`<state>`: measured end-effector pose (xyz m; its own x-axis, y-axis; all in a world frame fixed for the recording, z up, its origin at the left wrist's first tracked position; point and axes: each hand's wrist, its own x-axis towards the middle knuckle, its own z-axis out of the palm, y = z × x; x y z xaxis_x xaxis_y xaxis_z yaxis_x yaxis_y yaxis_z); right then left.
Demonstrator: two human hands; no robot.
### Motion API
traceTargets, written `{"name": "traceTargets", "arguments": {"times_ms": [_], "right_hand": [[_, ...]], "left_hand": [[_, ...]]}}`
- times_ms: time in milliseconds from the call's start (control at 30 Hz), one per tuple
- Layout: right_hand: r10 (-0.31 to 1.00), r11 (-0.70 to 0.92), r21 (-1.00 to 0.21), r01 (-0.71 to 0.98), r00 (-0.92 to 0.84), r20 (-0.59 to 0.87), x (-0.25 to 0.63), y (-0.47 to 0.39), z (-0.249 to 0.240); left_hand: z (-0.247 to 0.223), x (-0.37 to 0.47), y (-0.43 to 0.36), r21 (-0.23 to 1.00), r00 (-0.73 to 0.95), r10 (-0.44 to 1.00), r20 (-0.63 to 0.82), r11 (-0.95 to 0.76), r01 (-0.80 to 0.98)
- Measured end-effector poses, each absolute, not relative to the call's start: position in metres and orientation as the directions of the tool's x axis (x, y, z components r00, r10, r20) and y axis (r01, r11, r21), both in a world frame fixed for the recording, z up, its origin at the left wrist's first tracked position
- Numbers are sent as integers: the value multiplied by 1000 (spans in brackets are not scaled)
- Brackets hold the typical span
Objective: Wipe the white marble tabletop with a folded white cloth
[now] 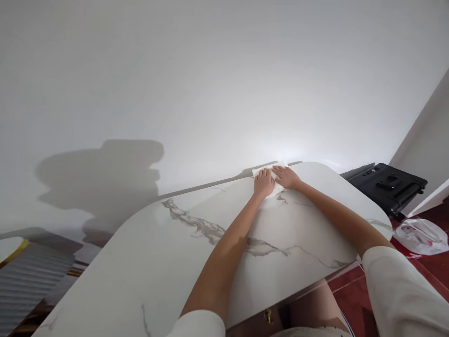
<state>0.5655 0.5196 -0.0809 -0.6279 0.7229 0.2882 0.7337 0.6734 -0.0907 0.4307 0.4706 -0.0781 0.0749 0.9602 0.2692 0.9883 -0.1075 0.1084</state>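
A thin white wiping cloth [279, 189], possibly paper, lies on the white marble-patterned tabletop [140, 252] close to its far edge by the wall. My left hand [264, 182] rests flat on the cloth's left part, fingers stretched forward. Just beside it, my right hand [286, 177] presses flat on the right part, with its fingers pointing to the upper left. Both arms reach out across the table. The palms hide much of the cloth, though its corners show behind and between the hands.
A white wall [224, 84] stands right behind the table. On the right are a black suitcase [386, 185] and a white plastic bag [421, 236] on the red floor [426, 267]. A grey ribbed piece of furniture [31, 276] with a gold-edged top stands at the lower left.
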Motion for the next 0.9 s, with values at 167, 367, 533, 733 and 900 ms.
{"name": "traceTargets", "arguments": {"times_ms": [167,367,533,733,900], "right_hand": [[717,675,-59,735,-635,286,578,476,-82],[703,693,-46,720,-659,268,602,405,-78],[674,734,-86,674,-707,215,636,334,-68],[654,756,-156,635,-729,200,674,272,-67],[663,749,-145,647,-727,178,680,292,-66]], "left_hand": [[-77,442,429,51,109,954,278,-129,990],[-66,472,356,-47,144,964,222,-137,989],[-63,502,290,-43,196,963,184,-192,981],[-76,526,234,2,304,929,210,-311,950],[-67,531,255,53,304,934,187,-318,947]]}}
